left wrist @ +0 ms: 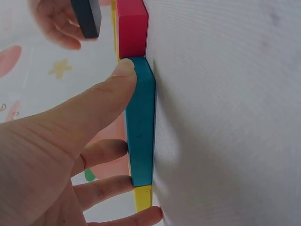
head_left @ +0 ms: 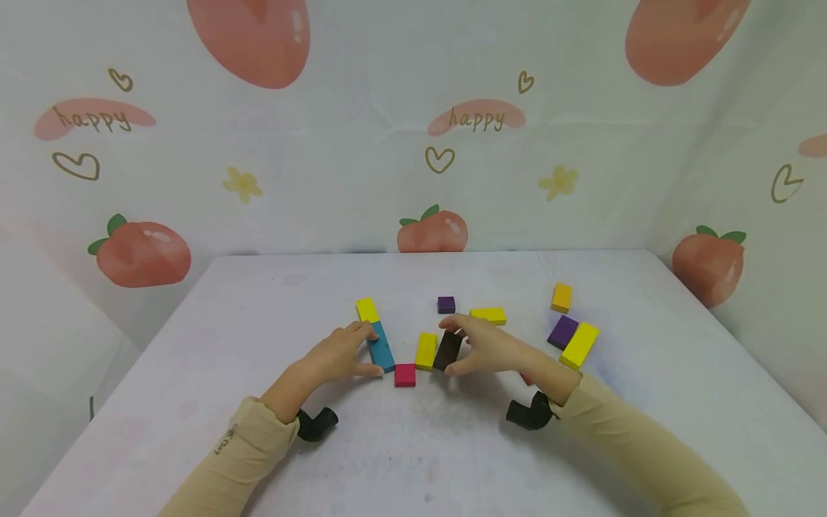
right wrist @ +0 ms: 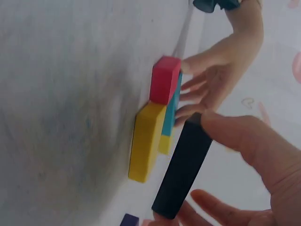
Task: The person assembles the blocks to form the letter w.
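Observation:
My left hand [head_left: 339, 355] rests against a blue block [head_left: 381, 348], its thumb by the near end and its fingers spread along the left side, as the left wrist view [left wrist: 141, 127] shows. A yellow block [head_left: 367, 309] adjoins the blue one's far end. At the near end a small red block [head_left: 405, 375] touches it, and another yellow block [head_left: 426, 351] meets the red one's far right corner. Between thumb and fingertips, my right hand [head_left: 487, 347] holds a black block [right wrist: 183, 167], tilted and raised off the table, just right of that yellow block.
Beyond the right hand lie a small purple block [head_left: 446, 304] and a yellow block [head_left: 488, 316]. Farther right are an orange block [head_left: 561, 297], a purple block [head_left: 563, 332] and a yellow block [head_left: 579, 345]. The right forearm partly covers a red block [head_left: 526, 378].

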The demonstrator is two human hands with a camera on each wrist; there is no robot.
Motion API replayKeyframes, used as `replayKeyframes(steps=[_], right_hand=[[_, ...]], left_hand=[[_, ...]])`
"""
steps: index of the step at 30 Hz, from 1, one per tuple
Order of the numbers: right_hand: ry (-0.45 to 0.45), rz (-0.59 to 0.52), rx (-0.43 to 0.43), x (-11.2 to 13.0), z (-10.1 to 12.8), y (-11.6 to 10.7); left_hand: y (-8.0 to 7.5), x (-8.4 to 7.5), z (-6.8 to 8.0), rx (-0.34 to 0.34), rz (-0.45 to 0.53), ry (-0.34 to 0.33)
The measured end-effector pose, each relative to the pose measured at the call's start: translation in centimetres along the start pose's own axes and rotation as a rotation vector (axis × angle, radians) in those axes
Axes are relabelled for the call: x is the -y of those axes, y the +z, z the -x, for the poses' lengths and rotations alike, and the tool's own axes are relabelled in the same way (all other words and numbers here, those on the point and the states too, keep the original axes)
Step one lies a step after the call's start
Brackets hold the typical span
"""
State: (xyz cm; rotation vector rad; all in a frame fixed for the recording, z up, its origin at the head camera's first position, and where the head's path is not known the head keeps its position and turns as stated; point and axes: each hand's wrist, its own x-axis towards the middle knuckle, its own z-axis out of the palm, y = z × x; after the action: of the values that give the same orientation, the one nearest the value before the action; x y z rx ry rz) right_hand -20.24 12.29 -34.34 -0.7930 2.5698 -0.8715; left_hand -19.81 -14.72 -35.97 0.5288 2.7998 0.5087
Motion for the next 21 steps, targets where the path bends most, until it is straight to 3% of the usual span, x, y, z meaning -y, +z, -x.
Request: replayKeyframes(steps=[8, 21], right_hand=[[-0.11, 0.005, -0.005, -1.2, -1.8, -1.0], [-0.067, -0.07, 0.024, -1.6, -4.1, -2.0]], left_hand=[[0.1, 0.0, 0.1, -0.003, 0.0, 0.003], [0.0, 0.1, 0.2, -0.014, -0.022, 0.03]])
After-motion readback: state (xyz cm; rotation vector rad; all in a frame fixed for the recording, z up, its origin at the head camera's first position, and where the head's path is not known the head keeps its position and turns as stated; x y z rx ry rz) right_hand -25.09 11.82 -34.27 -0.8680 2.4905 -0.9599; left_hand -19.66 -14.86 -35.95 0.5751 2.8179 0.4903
